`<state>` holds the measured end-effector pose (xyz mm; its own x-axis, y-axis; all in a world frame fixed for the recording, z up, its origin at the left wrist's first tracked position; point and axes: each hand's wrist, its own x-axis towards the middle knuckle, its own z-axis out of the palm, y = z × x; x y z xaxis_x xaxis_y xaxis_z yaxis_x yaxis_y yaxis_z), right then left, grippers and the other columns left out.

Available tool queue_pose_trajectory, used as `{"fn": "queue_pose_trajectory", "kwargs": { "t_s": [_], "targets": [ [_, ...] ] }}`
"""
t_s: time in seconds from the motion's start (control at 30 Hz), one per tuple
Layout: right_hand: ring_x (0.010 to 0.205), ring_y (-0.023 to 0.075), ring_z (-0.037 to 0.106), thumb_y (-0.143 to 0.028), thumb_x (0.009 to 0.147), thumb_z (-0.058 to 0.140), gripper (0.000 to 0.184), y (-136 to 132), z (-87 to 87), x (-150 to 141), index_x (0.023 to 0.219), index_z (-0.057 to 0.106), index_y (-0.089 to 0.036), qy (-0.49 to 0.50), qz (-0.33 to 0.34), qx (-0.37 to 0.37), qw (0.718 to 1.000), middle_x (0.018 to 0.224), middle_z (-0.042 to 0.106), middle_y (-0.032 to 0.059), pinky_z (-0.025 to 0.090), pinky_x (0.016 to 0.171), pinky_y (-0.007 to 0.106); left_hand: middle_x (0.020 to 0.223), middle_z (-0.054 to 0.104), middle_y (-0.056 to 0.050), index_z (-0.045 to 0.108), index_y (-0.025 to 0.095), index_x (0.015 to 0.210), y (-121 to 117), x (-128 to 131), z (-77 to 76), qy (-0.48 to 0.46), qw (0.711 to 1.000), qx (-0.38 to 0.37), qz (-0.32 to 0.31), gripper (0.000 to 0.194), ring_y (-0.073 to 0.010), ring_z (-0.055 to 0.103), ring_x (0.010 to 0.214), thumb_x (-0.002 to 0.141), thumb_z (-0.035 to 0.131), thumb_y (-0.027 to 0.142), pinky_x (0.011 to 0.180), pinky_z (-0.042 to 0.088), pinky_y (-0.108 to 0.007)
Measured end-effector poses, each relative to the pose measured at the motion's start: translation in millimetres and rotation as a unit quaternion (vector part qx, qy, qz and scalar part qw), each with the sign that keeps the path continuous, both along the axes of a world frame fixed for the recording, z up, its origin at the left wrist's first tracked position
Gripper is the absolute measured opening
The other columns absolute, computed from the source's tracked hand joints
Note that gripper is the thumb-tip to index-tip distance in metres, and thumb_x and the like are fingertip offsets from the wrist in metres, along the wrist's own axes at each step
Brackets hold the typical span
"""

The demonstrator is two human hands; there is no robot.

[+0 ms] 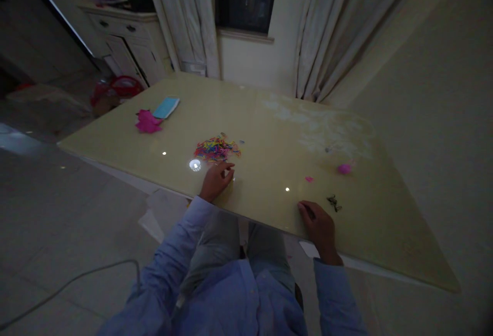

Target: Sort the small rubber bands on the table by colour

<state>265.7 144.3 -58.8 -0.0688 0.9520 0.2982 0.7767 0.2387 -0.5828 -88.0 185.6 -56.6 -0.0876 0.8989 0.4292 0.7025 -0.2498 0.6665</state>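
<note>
"Multicoloured loops (216,149), heaped on the glossy table (265,151) just beyond the left hand (215,182). Paper clips or little rubber bands?"

"Too small to tell. Either way I'd judge each one nearly weightless, thin and hard to break. Clips would feel stiff and springy, bands soft and stretchy."

"Is the left hand holding one?"

"I can't tell. Its thumb and forefinger are bent toward each other with a narrow gap showing, but the other fingers are curled out of sight."

"And the right hand (319,227)?"

"Loosely curled at the near edge of the table, beside a small cluster of black loops (334,203). Whether anything is inside, I can't tell."

"Where would you take hold?"

"By one strand at the edge of the heap, between fingertip and thumb. Loops in the middle overlap and probably snag on each other. That stray loop (242,142) to the right lies apart, so it should lift cleanly."

"Slippery?"

"Likely, on such a shiny top; a light press could send one skating."
</note>
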Motion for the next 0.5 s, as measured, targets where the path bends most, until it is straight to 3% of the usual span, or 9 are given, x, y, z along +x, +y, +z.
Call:
{"fn": "queue_pose_trajectory", "kwargs": {
  "t_s": [0.1,0.23,0.37,0.5],
  "targets": [
    [0.074,0.0223,0.067,-0.056,0.090,0.048,0.043,1.6,-2.2,2.1,0.087,0.070,-0.020,0.018,-0.020,0.003,1.000,0.086,0.073,0.0095,0.051,0.069,0.033,0.093,0.068,-0.006,0.071,0.020,0.107,13.0,-38.5,-0.2,0.073,0.997,-0.023,0.016,0.025,-0.0150,0.057,0.072,0.086,0.059,0.028,0.073,0.049,-0.029],
    [0.073,0.0223,0.067,-0.055,0.089,0.049,0.041,0.6,-2.8,4.1,0.087,0.071,-0.020,0.031,-0.019,0.000,0.999,0.085,0.073,0.0091,0.051,0.068,0.033,0.104,0.066,-0.009,0.072,0.023,0.110,31.2,-67.9,4.2,0.148,0.985,-0.064,-0.069,0.027,-0.0202,0.061,0.090,0.085,0.061,0.029,0.079,0.050,-0.032],
    [0.073,0.0218,0.067,-0.054,0.088,0.051,0.039,-0.4,-4.4,4.3,0.086,0.071,-0.020,0.042,-0.020,-0.002,0.999,0.085,0.073,0.0090,0.052,0.068,0.033,0.104,0.064,-0.009,0.075,0.025,0.101,37.0,-73.4,3.9,0.176,0.972,-0.094,-0.124,0.022,-0.0189,0.061,0.084,0.082,0.064,0.027,0.077,0.050,-0.031],
    [0.075,0.0222,0.067,-0.054,0.088,0.051,0.040,-0.8,-5.4,4.3,0.086,0.071,-0.019,0.039,-0.024,0.004,0.999,0.086,0.073,0.0097,0.052,0.070,0.033,0.100,0.064,-0.008,0.076,0.025,0.096,30.9,-67.2,-5.2,0.169,0.973,-0.073,-0.137,0.018,-0.0187,0.060,0.086,0.083,0.063,0.024,0.076,0.048,-0.029]
  ]
}}
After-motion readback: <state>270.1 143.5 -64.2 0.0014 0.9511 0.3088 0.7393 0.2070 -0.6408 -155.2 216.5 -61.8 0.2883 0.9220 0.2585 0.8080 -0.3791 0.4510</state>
